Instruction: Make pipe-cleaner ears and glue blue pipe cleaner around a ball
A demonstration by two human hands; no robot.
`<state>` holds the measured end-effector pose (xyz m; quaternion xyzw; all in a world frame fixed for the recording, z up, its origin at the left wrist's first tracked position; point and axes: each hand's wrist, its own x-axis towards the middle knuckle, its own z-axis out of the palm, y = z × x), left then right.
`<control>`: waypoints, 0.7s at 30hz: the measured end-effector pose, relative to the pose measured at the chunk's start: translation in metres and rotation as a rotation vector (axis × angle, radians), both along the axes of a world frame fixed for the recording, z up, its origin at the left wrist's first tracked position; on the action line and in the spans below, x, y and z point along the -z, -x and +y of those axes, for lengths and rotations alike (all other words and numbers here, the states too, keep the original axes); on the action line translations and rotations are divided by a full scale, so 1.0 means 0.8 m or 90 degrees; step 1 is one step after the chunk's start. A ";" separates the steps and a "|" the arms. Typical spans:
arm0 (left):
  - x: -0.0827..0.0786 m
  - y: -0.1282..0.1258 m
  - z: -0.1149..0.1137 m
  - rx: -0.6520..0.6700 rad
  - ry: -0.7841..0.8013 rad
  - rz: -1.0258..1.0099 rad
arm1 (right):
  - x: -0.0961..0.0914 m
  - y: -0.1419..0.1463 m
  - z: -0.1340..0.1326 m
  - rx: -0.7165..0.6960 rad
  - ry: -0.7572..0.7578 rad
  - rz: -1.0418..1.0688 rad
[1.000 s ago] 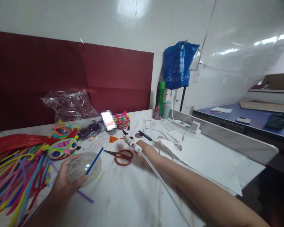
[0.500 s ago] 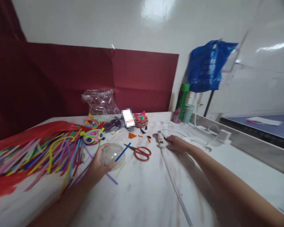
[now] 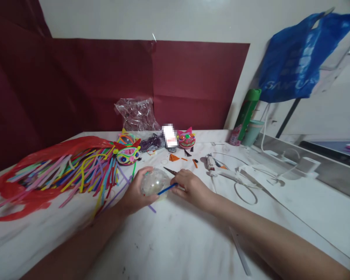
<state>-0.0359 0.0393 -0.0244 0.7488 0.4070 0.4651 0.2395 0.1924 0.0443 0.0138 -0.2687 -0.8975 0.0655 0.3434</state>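
Note:
My left hand point(image 3: 135, 194) is wrapped round a clear plastic ball point(image 3: 154, 182), its thumb low on the near side. A blue pipe cleaner point(image 3: 167, 189) runs from that thumb to my right hand point(image 3: 191, 188), which pinches its right end beside the ball. Behind the right hand, scissors point(image 3: 170, 171) show only a dark blade tip; their handles are hidden. Further right lies a white tool point(image 3: 211, 162), perhaps a glue gun, with a cable. A purple pipe cleaner point(image 3: 152, 209) pokes out below the ball.
Many coloured pipe cleaners point(image 3: 81, 171) spread over a red plastic bag point(image 3: 32, 163) at left. Decorated animal heads point(image 3: 127, 154) and a pink one point(image 3: 186, 139) stand at the back. Orange scraps point(image 3: 174, 157), a green can point(image 3: 247, 112) and a cup point(image 3: 253, 132) are also there.
My right hand has come left from beside the white tool to the ball and grasped the blue pipe cleaner's end. The head view has shifted, and my left hand still holds the ball.

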 end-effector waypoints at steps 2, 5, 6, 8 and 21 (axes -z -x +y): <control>0.001 0.002 0.002 0.014 0.014 0.007 | 0.005 0.000 0.006 -0.011 0.050 0.048; 0.002 0.003 0.004 0.034 0.031 0.025 | 0.010 -0.004 0.012 -0.018 0.108 0.100; 0.002 0.003 0.004 0.038 0.033 0.027 | 0.011 -0.005 0.013 -0.016 0.120 0.107; 0.001 0.002 0.004 0.049 0.047 0.024 | 0.014 -0.004 0.014 -0.015 0.140 0.118; -0.001 0.005 0.007 0.099 0.093 0.007 | 0.024 -0.001 0.015 0.007 0.119 0.139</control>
